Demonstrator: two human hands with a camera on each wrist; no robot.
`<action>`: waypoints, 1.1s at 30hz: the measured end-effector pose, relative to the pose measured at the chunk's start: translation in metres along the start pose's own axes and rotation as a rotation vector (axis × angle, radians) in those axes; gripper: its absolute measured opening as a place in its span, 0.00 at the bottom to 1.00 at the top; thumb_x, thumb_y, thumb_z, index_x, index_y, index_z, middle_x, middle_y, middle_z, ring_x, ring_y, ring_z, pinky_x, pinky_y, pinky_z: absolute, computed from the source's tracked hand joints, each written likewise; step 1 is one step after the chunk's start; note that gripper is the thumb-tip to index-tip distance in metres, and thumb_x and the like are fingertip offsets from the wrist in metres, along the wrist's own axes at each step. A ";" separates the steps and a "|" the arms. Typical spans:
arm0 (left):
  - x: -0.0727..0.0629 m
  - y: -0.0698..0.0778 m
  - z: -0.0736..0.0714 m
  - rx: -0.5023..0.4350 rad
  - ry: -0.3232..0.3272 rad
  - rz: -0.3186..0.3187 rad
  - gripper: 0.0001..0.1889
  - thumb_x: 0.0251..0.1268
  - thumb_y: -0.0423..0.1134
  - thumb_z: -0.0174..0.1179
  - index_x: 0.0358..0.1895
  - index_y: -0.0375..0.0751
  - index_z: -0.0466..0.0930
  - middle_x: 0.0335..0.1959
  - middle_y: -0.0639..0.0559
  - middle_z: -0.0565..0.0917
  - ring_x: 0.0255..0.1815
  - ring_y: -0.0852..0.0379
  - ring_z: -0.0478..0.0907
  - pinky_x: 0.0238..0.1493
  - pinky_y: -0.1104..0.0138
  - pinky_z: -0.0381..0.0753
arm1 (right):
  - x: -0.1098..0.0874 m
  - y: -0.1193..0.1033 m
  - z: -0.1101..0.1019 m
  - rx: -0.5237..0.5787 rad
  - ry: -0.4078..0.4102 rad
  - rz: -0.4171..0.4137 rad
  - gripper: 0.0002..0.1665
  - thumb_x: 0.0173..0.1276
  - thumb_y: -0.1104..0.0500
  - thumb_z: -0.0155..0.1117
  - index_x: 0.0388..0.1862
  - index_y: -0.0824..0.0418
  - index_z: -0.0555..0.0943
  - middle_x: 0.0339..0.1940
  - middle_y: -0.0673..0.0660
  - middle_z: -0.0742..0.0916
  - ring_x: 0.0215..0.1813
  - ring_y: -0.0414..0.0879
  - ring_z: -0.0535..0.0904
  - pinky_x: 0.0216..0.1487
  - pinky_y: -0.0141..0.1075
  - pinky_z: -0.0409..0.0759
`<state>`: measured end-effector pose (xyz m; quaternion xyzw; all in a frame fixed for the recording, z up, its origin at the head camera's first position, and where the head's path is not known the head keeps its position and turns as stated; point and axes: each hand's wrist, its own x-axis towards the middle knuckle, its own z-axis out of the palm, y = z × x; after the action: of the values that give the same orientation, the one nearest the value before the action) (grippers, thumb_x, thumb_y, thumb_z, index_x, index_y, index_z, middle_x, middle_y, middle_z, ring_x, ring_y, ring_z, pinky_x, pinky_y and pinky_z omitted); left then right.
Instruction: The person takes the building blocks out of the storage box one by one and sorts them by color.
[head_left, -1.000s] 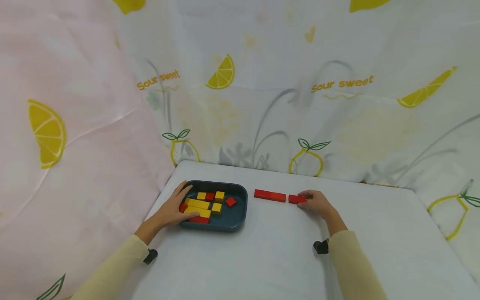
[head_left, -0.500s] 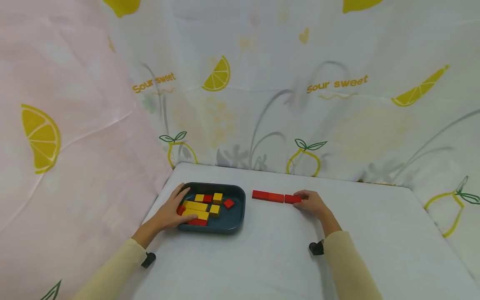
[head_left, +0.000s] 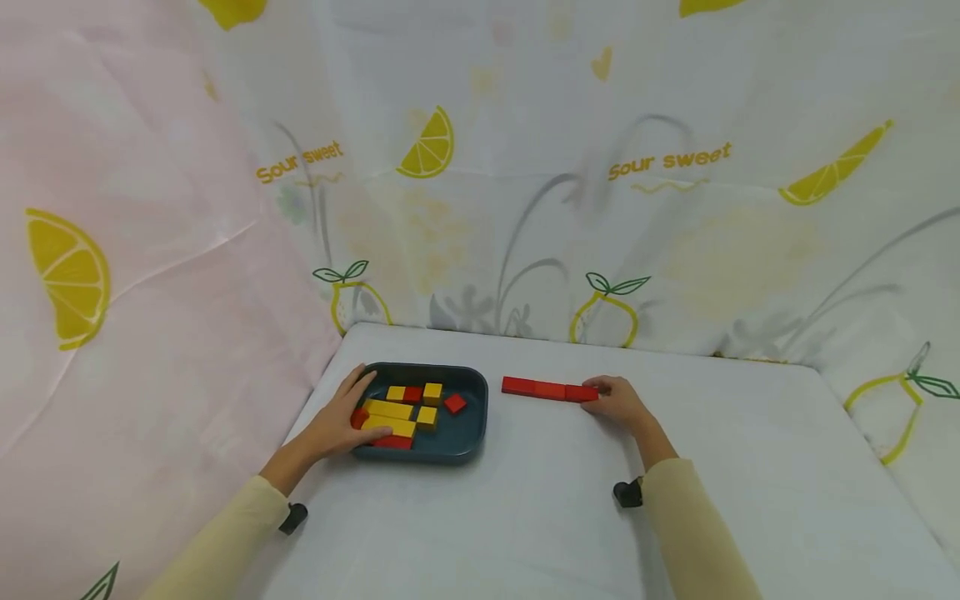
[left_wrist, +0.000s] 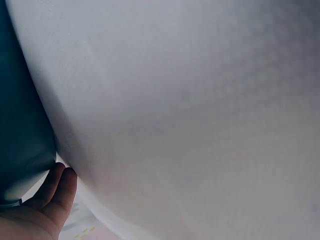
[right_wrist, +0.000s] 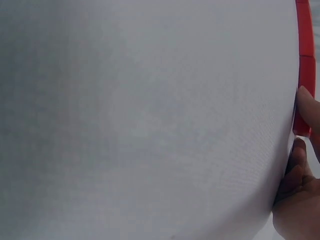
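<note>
At the left end of a dark blue tray (head_left: pixel 471 433) is my left hand (head_left: pixel 337 427), its fingers along the far left rim and its thumb over the blocks inside. The left wrist view has the fingers against the outer side of the tray. My right hand (head_left: pixel 617 402) pinches a red block (head_left: pixel 576 392) at the right end of a straight red row on the table. Two more red blocks make up the row's left part (head_left: pixel 531 387). In the right wrist view the thumb lies on the side of the end block (right_wrist: pixel 306 75), which meets its neighbour.
Inside the tray lie two long yellow blocks (head_left: pixel 388 409), several small yellow cubes (head_left: pixel 432 393) and several red blocks, one of them a tilted red cube (head_left: pixel 454 403). A white cloth covers the table (head_left: pixel 525 517). Lemon-printed fabric (head_left: pixel 510 217) hangs behind.
My right hand has slid the red block leftward, and the gap between it and the other red blocks has closed. The left hand stays at the tray.
</note>
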<state>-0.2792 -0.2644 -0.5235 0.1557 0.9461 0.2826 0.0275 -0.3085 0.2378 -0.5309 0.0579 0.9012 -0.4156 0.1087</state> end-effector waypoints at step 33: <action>0.002 -0.003 -0.007 -0.086 -0.025 0.064 0.45 0.72 0.53 0.54 0.81 0.42 0.38 0.81 0.36 0.39 0.78 0.33 0.47 0.71 0.32 0.52 | -0.001 -0.001 -0.004 0.055 -0.048 0.012 0.43 0.63 0.44 0.70 0.74 0.57 0.67 0.68 0.67 0.70 0.66 0.61 0.64 0.66 0.55 0.71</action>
<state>-0.2831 -0.2703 -0.5195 0.1882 0.9271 0.3219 0.0369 -0.3079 0.2404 -0.5278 0.0564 0.8863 -0.4406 0.1310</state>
